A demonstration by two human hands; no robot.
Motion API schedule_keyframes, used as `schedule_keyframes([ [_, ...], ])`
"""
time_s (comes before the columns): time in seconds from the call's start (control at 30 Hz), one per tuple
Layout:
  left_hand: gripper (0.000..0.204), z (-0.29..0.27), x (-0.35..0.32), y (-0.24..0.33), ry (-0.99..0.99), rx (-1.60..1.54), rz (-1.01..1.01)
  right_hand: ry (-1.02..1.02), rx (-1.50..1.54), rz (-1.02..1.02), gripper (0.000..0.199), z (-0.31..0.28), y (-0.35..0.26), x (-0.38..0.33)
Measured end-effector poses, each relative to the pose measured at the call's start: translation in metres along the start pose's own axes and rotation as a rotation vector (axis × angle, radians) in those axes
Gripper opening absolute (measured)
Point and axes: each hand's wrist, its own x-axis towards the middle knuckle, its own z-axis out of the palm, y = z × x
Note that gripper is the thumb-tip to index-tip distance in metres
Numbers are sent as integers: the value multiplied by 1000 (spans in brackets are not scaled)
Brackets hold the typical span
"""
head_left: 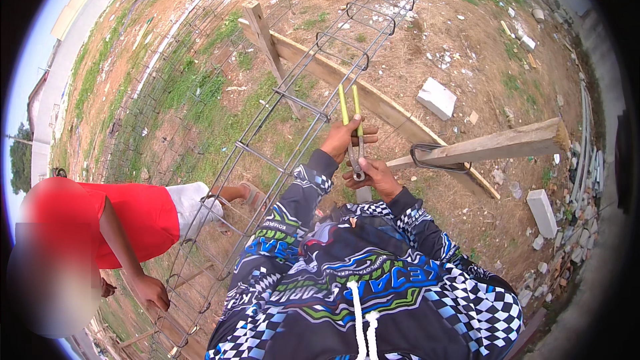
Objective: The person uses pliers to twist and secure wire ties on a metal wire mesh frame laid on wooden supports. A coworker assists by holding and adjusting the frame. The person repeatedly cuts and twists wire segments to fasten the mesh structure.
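Head camera view shows both hands together on one pair of pliers (357, 103); the left hand (341, 140) is closed round the inner part of the yellow-green handles, and the right hand (377, 179) grips the metal head, thumb on its upper side. The pliers are in front of the person's body; their long axis runs nearly straight away from the chest; the handles point outward and stand a little apart, while the head points back to the person. Any mark on the pliers is too small to read; the dark jacket (393, 287), just behind the hands, carries large printed letters in blue, green and white, and also checkered patches.

Beside the left hand, a long steel bar cage (263, 153) passes slantwise; a person in a red shirt (137, 220) is farther to the left, with one hand near its bars. To the right of the right hand there is a wooden beam (497, 145) with dark wire (432, 164) looped round it; beyond both hands, to the right, a white block (437, 99) lies on the ground.
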Motion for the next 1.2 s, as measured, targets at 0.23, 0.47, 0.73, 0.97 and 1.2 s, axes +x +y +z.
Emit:
schedule_keyframes([
  [0.23, 48, 47, 49, -25, -42, -50, -110, 352, 96, -127, 37, -16, -33, -23],
  [0.47, 34, 53, 120, -64, -2, -273, -154, 472, 124, -52, 55, -57, -79, 3],
  [0.73, 43, 57, 124, -44, -41, -390, -166, 409, -2, 99, 70, -97, -122, 63],
  [0.97, 40, 48, 133, -54, 128, -224, -158, 644, -341, -271, 43, -133, -59, 60],
  [1.2, 26, 51, 137, -106, 349, 753, 380, 875, -1254, -433, 42, -150, -39, 34],
])
